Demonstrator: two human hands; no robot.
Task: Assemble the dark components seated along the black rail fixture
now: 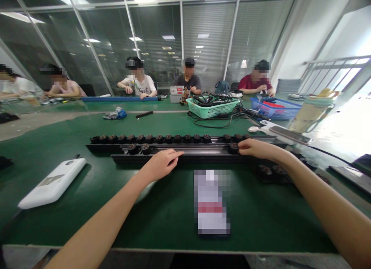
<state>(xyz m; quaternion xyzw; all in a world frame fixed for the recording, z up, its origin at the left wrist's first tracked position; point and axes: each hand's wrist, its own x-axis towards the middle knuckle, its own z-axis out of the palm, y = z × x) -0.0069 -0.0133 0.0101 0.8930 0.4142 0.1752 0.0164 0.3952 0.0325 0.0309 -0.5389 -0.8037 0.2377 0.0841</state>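
A long black rail [191, 149] lies across the table in front of me, with two round black parts [145, 148] seated toward its left end. My right hand [251, 147] pinches another round black part [233, 148] at the rail's right portion, thumb and fingertips on its side. On the rail's near edge rests my left hand [164, 163], its index finger stretched out to the right and nothing visible in it. Just behind is a second black rail [101, 147] bearing a row of several similar round parts [159, 138].
A phone [213, 203] lies before me, a white power bank [53, 183] at left. More round black parts [265, 169] sit under my right forearm. Farther back are a green basket [213, 109] of cables, a blue basket [271, 109] and a bottle [313, 110]. Several people sit opposite.
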